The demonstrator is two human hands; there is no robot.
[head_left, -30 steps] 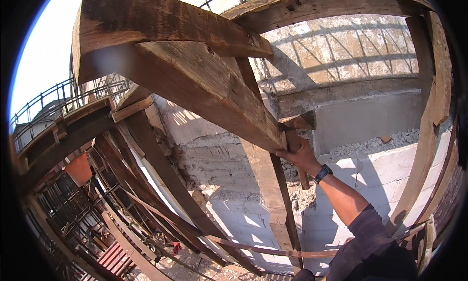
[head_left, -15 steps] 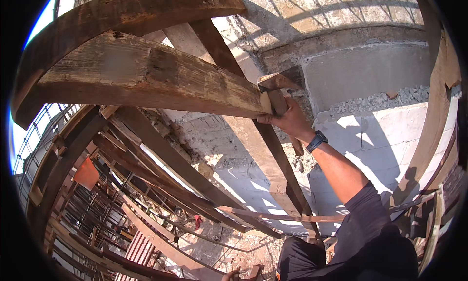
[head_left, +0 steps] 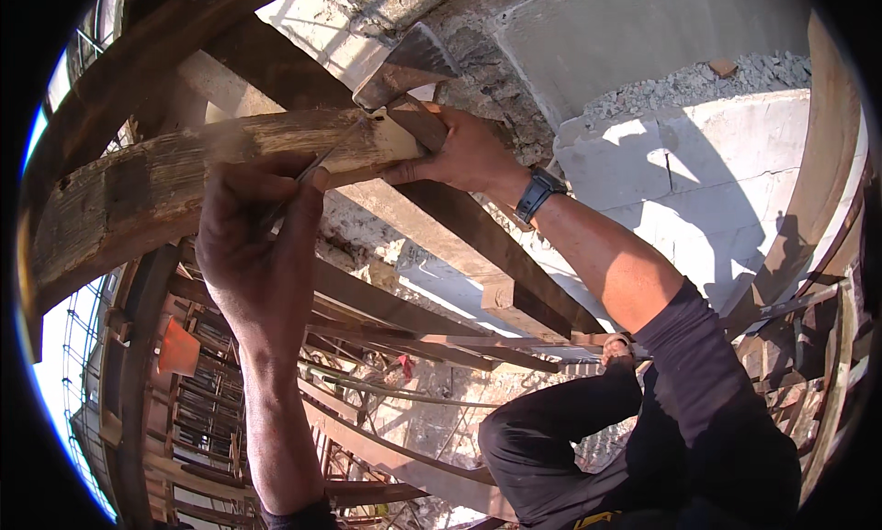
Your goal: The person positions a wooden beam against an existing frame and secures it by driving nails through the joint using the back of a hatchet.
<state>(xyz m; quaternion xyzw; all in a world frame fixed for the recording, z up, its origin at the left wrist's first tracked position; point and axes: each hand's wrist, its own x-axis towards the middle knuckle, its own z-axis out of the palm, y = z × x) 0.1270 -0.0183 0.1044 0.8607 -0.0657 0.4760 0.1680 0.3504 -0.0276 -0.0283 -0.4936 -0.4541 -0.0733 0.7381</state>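
Observation:
A long weathered beam (head_left: 110, 190) runs across the left and middle. At its pale end rises the broad head (head_left: 400, 71) of a hatchet-like tool on a short wooden handle (head_left: 418, 117). My right hand (head_left: 464, 153), a watch on its wrist, is closed round this handle against the beam's end, thumb reaching under the beam. My left hand (head_left: 257, 222) is pinched on a thin metal rod, like a nail, angled up to that end; its far tip lies beside the tool's head.
Crossing timbers (head_left: 450, 254) frame the space, with a grey wall (head_left: 661, 34) and white blockwork (head_left: 643, 208) behind. An orange bucket (head_left: 179, 346) hangs at left. Rubble ground (head_left: 432, 392) shows far below. My bent leg (head_left: 524, 429) and bare foot (head_left: 617, 346) are at lower right.
My left hand has come up from the lower edge to the beam with the thin rod. The view has tilted down and closer; my right hand stays at the beam's end.

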